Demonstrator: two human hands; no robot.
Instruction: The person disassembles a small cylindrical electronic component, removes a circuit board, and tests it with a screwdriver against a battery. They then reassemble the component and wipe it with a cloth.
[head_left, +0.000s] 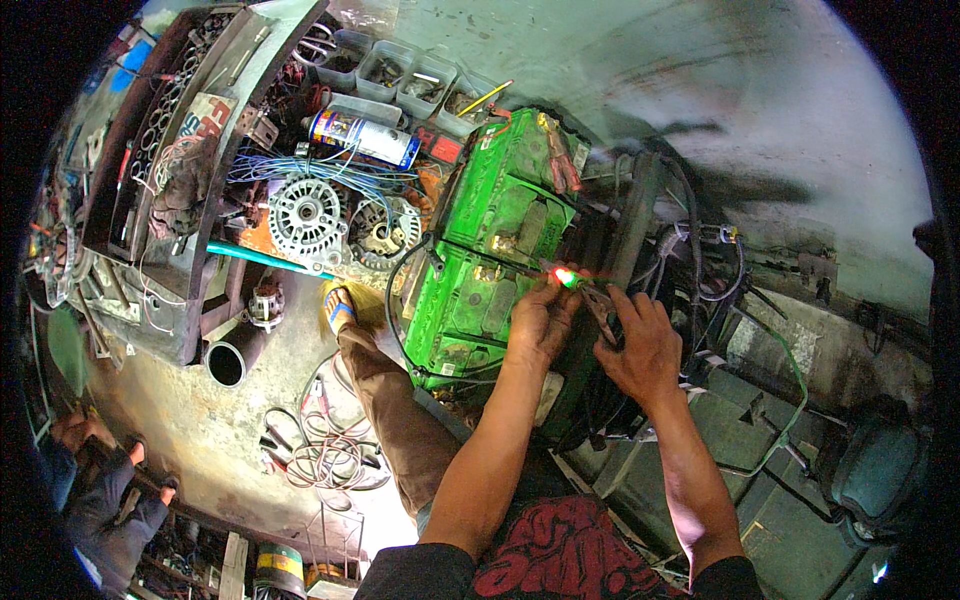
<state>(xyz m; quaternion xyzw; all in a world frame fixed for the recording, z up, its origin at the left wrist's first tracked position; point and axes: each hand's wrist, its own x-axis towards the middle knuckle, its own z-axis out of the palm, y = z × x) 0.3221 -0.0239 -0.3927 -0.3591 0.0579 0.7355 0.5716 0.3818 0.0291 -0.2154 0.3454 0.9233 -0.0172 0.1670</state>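
Observation:
My left hand [540, 325] is closed in a pinch beside a small bright red-orange glow [566, 277] with a green edge, just right of the green batteries. What its fingers hold is too small to name. My right hand [643, 350] is closed around a slim metal tool that looks like pliers [600, 308], its tip close to the glow. Large green batteries [485, 245] with dusty tops and black cables stand to the left of both hands. Dark wiring and hoses [690, 250] lie to the right.
At the upper left, an alternator housing [307, 215], blue wires [320, 172] and a spray can [362, 137] sit on a bench. Coiled cables [330, 450] and a dark pipe [235, 358] lie on the floor. Another person's legs [120, 510] show at the lower left.

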